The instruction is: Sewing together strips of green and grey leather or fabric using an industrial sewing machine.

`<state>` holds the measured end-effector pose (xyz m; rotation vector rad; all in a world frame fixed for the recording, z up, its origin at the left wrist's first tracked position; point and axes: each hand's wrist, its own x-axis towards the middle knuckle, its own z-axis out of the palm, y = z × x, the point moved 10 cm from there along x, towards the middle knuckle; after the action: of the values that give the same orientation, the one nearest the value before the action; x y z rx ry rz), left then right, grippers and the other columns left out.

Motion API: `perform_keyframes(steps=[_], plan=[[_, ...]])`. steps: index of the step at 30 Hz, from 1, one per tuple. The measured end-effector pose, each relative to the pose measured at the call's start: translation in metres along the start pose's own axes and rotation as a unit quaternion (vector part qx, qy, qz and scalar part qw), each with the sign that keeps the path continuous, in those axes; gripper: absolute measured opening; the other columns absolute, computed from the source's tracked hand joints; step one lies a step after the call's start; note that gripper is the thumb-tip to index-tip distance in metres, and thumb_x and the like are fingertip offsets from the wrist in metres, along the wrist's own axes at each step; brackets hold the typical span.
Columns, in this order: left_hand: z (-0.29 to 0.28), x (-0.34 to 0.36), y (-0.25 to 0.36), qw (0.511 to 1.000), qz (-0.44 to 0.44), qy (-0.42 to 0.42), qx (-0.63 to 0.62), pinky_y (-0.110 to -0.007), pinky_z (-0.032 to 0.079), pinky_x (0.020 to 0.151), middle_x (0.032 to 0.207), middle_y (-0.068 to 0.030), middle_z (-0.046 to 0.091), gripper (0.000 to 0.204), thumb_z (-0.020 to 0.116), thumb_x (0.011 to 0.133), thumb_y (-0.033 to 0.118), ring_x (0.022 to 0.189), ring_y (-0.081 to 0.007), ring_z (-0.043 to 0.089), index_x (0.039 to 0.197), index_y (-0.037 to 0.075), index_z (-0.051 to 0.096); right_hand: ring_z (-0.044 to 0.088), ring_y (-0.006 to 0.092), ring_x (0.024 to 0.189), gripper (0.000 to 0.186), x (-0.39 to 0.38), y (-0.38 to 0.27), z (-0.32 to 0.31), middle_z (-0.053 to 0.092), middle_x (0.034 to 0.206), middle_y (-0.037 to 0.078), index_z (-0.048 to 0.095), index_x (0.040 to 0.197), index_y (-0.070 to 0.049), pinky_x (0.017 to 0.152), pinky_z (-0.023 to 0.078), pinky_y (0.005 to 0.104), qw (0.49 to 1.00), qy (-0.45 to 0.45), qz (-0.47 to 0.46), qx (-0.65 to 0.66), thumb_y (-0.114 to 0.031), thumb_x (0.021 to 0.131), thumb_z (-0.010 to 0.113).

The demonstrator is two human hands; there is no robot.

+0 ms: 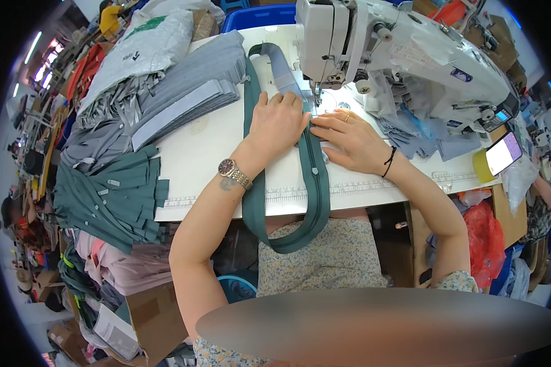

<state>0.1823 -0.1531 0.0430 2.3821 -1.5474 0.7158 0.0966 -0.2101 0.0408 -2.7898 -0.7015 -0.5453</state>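
In the head view, I see the green zipper strip [314,177] on the worktop [196,160], running six-to-twelve o'clock toward the needle [317,96], at my left hand's [280,122] four o'clock and my right hand's [352,142] nine, both touching, right grip flat, fingers loosely spread, left unclear to me.

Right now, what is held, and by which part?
Left hand and right hand touch the long green fabric zipper strip near the metal needle; pinching cannot be told.
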Motion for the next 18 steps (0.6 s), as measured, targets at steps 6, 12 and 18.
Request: perform_keyframes(steps=[6, 12, 18], plan=[[-0.005, -0.002, -0.002, 0.998, 0.007, 0.056, -0.031, -0.045, 0.048, 0.088, 0.091, -0.0095, 0.067, 0.026, 0.066, 0.091, 0.029, 0.091, -0.0259, 0.068, 0.090, 0.003, 0.070, 0.057, 0.0288, 0.120, 0.038, 0.002, -0.004, -0.007, 0.064, 0.124, 0.011, 0.068, 0.119, -0.003, 0.105, 0.046, 0.0417, 1.000, 0.017, -0.010, 0.008, -0.019, 0.085, 0.069], [-0.004, -0.001, -0.005, 0.998, -0.005, 0.032, -0.049, -0.045, 0.047, 0.088, 0.095, -0.0100, 0.067, 0.026, 0.065, 0.092, 0.029, 0.095, -0.0266, 0.067, 0.090, 0.003, 0.070, 0.058, 0.0288, 0.119, 0.037, 0.000, -0.001, -0.007, 0.064, 0.126, 0.011, 0.068, 0.118, -0.003, 0.103, 0.047, 0.0414, 0.999, 0.019, -0.007, 0.024, -0.019, 0.085, 0.069], [-0.014, -0.014, -0.013, 0.999, -0.007, -0.010, -0.048, -0.043, 0.046, 0.094, 0.106, -0.0111, 0.068, 0.027, 0.065, 0.092, 0.026, 0.097, -0.0277, 0.067, 0.105, 0.002, 0.066, 0.059, 0.0278, 0.118, 0.030, 0.002, -0.004, -0.005, 0.064, 0.125, 0.010, 0.069, 0.113, -0.003, 0.101, 0.047, 0.0412, 1.000, 0.029, -0.009, 0.005, -0.019, 0.087, 0.068]])
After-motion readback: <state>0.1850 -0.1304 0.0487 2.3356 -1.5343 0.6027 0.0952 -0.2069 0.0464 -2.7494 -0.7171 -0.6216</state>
